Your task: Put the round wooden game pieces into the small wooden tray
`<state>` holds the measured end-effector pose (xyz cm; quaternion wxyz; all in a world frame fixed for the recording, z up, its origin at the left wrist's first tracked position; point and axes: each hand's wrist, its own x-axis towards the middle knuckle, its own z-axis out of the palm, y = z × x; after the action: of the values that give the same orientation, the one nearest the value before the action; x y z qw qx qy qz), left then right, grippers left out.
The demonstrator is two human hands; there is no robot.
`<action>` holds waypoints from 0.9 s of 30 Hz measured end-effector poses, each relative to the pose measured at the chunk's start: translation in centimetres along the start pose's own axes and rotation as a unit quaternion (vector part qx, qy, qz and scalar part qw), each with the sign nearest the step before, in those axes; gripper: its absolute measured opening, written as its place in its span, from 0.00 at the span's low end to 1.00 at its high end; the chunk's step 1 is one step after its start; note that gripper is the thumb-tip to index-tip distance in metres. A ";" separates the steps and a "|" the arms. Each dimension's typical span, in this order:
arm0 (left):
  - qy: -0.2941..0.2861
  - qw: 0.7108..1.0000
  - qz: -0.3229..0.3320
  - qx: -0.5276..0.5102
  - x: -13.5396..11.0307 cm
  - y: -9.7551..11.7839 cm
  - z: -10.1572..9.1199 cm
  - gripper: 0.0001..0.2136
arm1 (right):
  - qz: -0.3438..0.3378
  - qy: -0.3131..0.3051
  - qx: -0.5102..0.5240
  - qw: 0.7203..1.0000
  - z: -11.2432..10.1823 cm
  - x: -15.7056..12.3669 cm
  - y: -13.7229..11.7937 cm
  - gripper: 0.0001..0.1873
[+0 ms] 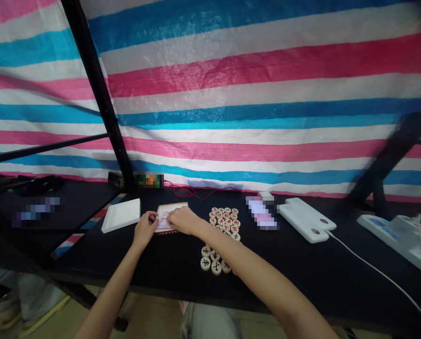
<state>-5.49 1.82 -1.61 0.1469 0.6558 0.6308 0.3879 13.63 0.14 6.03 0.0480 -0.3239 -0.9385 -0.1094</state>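
A shallow box (174, 206) with a brown edge lies on the black table, with a white sheet bearing pink marks (163, 218) inside it. At its left edge, my left hand (146, 228) is closed, thumb and fingers pinching the sheet's side. My right hand (184, 221) is closed over the box's right part, its bent fingertips on the sheet. Just right of the box, round Chinese chess pieces (226, 216) with red characters stand in rows. Nearer to me are pieces with black characters (215, 267), partly hidden under my right forearm.
A white box lid or tray (123, 214) lies left of my hands. To the right are a blurred-out flat item (262, 213), a white device (306, 219) with a cable, and a power strip (394, 233). A black metal post (99, 89) rises at the left before a striped sheet (231, 113).
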 end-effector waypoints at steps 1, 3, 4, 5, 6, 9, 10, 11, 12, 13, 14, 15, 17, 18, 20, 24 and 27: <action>-0.005 1.000 0.004 -0.005 -0.1 0.1 0.0 0.12 | -0.013 0.000 0.005 1.000 0.1 0.0 0.0 0.09; -0.006 1.000 0.005 -0.013 -0.2 0.2 0.1 0.11 | -0.031 -0.002 0.019 0.999 0.3 -0.2 0.1 0.09; -0.005 1.000 0.005 -0.015 -0.2 0.3 0.1 0.11 | -0.035 -0.004 0.030 0.999 0.3 -0.4 0.2 0.09; -0.004 1.000 0.005 -0.016 -0.2 0.3 0.1 0.11 | -0.035 -0.007 0.044 0.998 0.4 -0.5 0.3 0.08; -0.005 1.000 0.006 -0.016 -0.2 0.4 0.1 0.11 | -0.031 -0.013 0.061 0.998 0.3 -0.6 0.4 0.08; -0.009 1.000 0.005 -0.018 -0.2 0.2 0.2 0.13 | -0.020 -0.037 0.108 0.993 0.3 -0.8 0.7 0.08; -0.008 1.000 0.004 -0.018 -0.1 0.1 0.2 0.13 | -0.018 -0.044 0.117 0.992 0.3 -0.7 0.9 0.08; -0.008 1.000 0.003 -0.019 -0.1 0.0 0.3 0.14 | -0.016 -0.050 0.123 0.991 0.4 -0.7 1.0 0.08; -0.008 1.000 0.003 -0.019 -0.1 -0.1 0.3 0.14 | -0.014 -0.055 0.127 0.990 0.4 -0.6 1.1 0.07; -0.008 1.000 0.004 -0.019 0.0 -0.2 0.3 0.14 | -0.013 -0.059 0.131 0.990 0.5 -0.6 1.2 0.07; -0.010 1.000 0.005 -0.018 0.0 -0.2 0.4 0.14 | -0.011 -0.063 0.135 0.989 0.6 -0.5 1.2 0.07; -0.012 1.000 0.006 -0.017 0.0 -0.3 0.4 0.14 | -0.009 -0.066 0.141 0.988 0.7 -0.5 1.3 0.07; -0.014 1.000 0.010 -0.017 -0.1 -0.2 0.4 0.15 | -0.005 -0.068 0.152 0.986 0.6 -0.6 1.4 0.06; -0.017 1.000 0.013 -0.018 -0.1 -0.1 0.3 0.15 | -0.005 -0.067 0.158 0.985 0.5 -0.8 1.4 0.06; -0.027 0.999 0.022 -0.022 -0.2 0.3 0.3 0.15 | -0.005 -0.055 0.167 0.984 0.0 -1.5 1.5 0.06; -0.054 0.998 0.022 -0.020 -0.4 1.0 0.0 0.17 | 0.024 0.062 0.230 0.971 -1.2 -4.5 2.4 0.05; -0.062 0.998 0.013 -0.029 -0.4 1.1 -0.3 0.19 | 0.084 0.166 0.299 0.936 -1.1 -8.0 3.8 0.06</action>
<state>-4.87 1.12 -0.77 0.2001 0.6819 0.6005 0.3665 22.26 -2.01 6.45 0.3070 -0.3493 -0.8759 0.1282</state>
